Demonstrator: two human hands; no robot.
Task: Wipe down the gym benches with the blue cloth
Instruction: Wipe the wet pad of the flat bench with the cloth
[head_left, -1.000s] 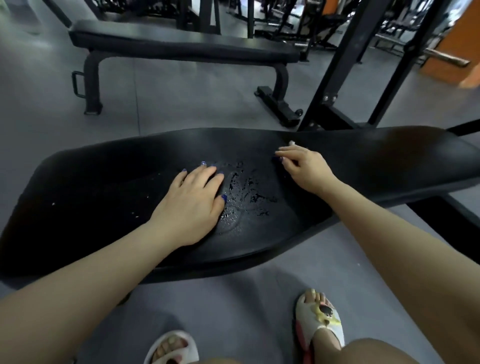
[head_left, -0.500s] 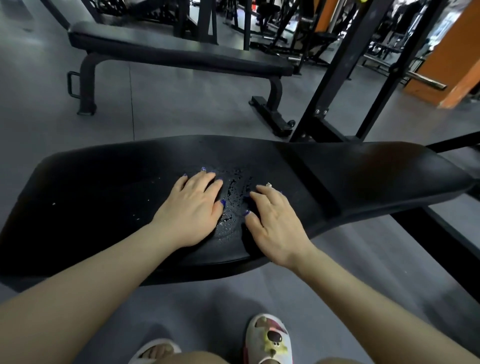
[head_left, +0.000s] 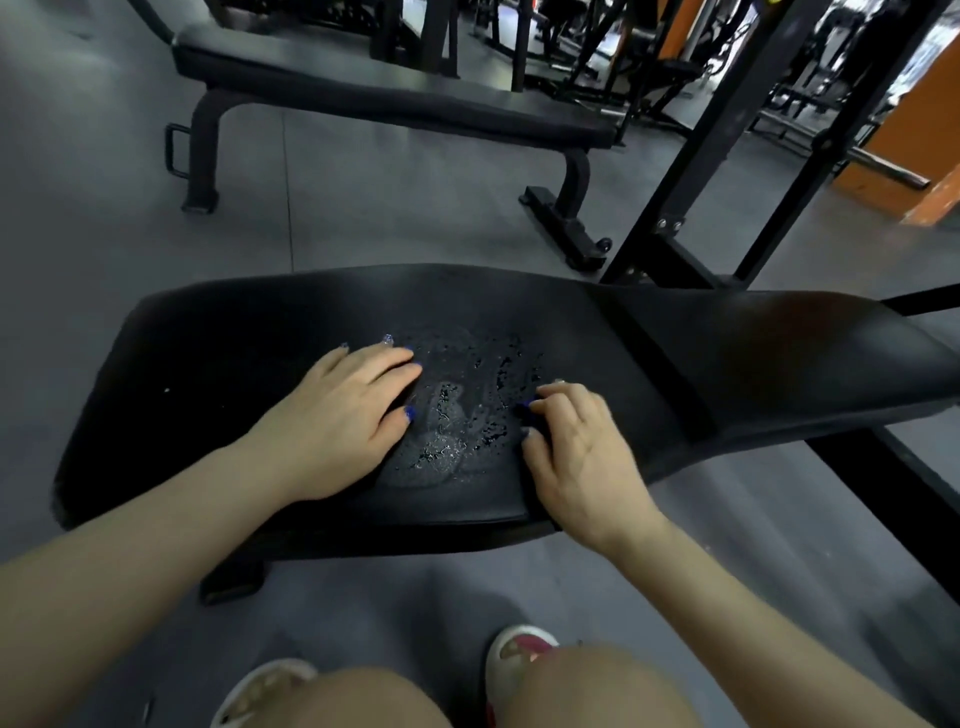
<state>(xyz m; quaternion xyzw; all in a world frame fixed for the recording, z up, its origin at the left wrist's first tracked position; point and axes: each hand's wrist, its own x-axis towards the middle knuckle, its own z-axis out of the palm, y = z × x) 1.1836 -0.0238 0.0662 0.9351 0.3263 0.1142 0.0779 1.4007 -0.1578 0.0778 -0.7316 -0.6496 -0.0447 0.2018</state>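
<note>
A black padded bench (head_left: 753, 364) stretches across the middle of the view. A wet patch of droplets (head_left: 467, 405) glistens on its pad. My left hand (head_left: 337, 421) lies palm down on the pad just left of the wet patch, fingers stretched out. My right hand (head_left: 576, 457) rests on the pad at the patch's right side, close to the near edge, with its fingers bent and the tips pressing down. Neither hand holds anything that I can see. No blue cloth is in view.
A second black flat bench (head_left: 395, 98) stands on the grey floor behind. Black rack uprights (head_left: 711, 145) rise at the back right, beside an orange wall (head_left: 930, 130). My slippered feet (head_left: 514, 654) and knees are under the near edge.
My right hand has slid from the far right of the wet patch back toward the near edge. My left hand has stayed in place. The view has tilted down a little.
</note>
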